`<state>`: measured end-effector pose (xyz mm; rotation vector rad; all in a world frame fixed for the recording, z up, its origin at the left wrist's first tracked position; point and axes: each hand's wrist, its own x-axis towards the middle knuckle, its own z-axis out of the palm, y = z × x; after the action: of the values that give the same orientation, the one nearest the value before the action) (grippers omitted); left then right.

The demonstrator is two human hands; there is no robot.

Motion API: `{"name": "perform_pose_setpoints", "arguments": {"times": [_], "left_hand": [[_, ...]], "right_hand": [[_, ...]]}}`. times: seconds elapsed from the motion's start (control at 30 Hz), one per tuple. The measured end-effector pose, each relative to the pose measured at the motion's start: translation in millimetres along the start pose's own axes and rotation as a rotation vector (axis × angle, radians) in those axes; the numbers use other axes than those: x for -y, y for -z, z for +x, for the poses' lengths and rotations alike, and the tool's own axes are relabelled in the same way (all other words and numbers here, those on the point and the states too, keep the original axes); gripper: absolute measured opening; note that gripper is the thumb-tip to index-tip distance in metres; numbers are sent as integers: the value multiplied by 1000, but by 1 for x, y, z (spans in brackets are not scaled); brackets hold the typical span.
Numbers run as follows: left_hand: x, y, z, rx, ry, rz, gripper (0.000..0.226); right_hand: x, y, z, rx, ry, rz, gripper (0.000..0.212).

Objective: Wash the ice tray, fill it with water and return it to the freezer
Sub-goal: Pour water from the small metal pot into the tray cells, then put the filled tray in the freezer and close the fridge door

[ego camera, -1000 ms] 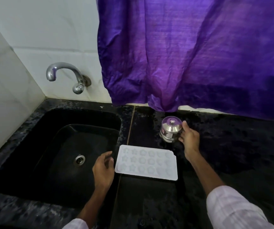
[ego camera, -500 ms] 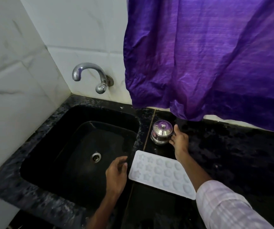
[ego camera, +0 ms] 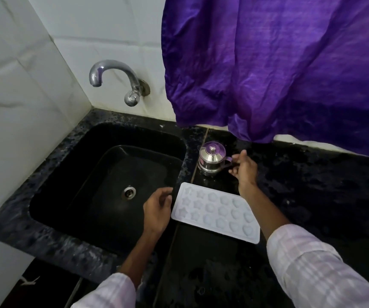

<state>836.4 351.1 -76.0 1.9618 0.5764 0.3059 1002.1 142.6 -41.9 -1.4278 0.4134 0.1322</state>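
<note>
the right hand (ego camera: 245, 171) is at the far side of the counter, its fingertips at the thin side handle of a small steel pot (ego camera: 211, 160). the thumb points up and the fingers are loosely bent towards the handle, but i cannot tell if they really close on it or only touch it. the left hand (ego camera: 156, 210) hangs above the right edge of the sink, fingers relaxed and a little curved, holding nothing, just left of the ice tray.

a big purple cloth (ego camera: 279, 63) hangs over the far right part of the scene, and its lower edge comes down close above the steel pot. white tiles cover the wall (ego camera: 23, 90) on the left and behind the sink. the black speckled counter (ego camera: 317, 196) runs from the sink to the right. the black sink (ego camera: 72, 165) is set in it on the left, and looks dry. both arms wear a pale checked sleeve (ego camera: 317, 270).

the ice tray (ego camera: 214, 213) is white and lies flat on the counter, just right of the sink and on the near side of the pot, apart from both hands. its moulds are stars, rounds and hearts. the right forearm passes over its far right corner.

the chrome tap (ego camera: 112, 76) comes out of the far wall and curves over the sink. no water runs from it. the pot has a domed lid with a knob. the round metal drain (ego camera: 129, 192) sits in the sink floor.
</note>
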Motion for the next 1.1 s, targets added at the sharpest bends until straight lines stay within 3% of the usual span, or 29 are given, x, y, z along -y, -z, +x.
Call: {"name": "perform_pose_setpoints", "arguments": {"times": [0.13,0.23,0.43,0.67,0.83,1.1], "left_hand": [[-2,-3,0,1,22,-6,23],[-7,-8,2,1,47,4,25],[-12,-15,4,48,85,53,29],[-12,-18,-1,99,192,-7,22],[-15,-17,-2,88,269,-72,21],[-19,-9,-2,139,242,-108,23]], "right_hand": [[-5,53,-27,-82,61,-199,19],[-18,103,-69,-133,125,-491,9],[-48,140,-113,-133,196,-844,27],[-64,131,-115,-22,180,-823,22],[-72,127,-118,-104,136,-740,22],[-77,125,-141,-210,96,-661,20]]}}
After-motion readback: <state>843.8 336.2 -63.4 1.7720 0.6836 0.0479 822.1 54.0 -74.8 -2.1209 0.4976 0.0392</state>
